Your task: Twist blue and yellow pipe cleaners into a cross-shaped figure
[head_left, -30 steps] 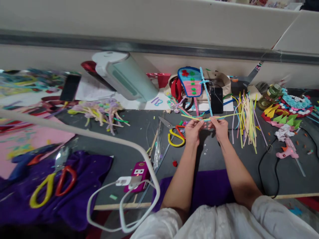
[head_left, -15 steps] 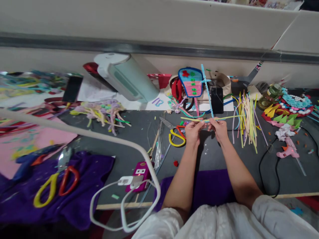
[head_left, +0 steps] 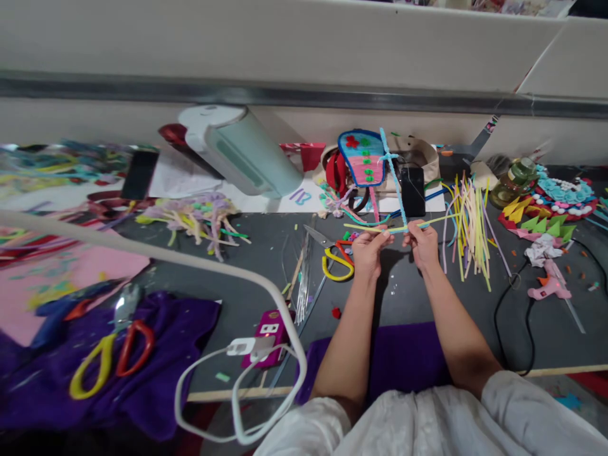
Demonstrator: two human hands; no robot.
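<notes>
Close together over the grey table, my two hands pinch thin pipe cleaners. Between the fingertips of my left hand is a yellow pipe cleaner that runs sideways. My right hand is closed around the same strand, at the foot of a light blue pipe cleaner cross that points away from me. A short blue length also shows between the hands. Just left of my left hand lie scissors with yellow and red handles. To the right of my right hand is a bundle of loose pipe cleaners.
Beyond my hands lie a blue and pink decorated piece and a black phone. A pink glue gun with a black cord is at the right. A white cable arches across the left, near a purple power socket.
My right hand has shifted slightly right, widening the gap between the hands. The yellow strand's right end tilts up a little more, and the blue cross has swung slightly left.
</notes>
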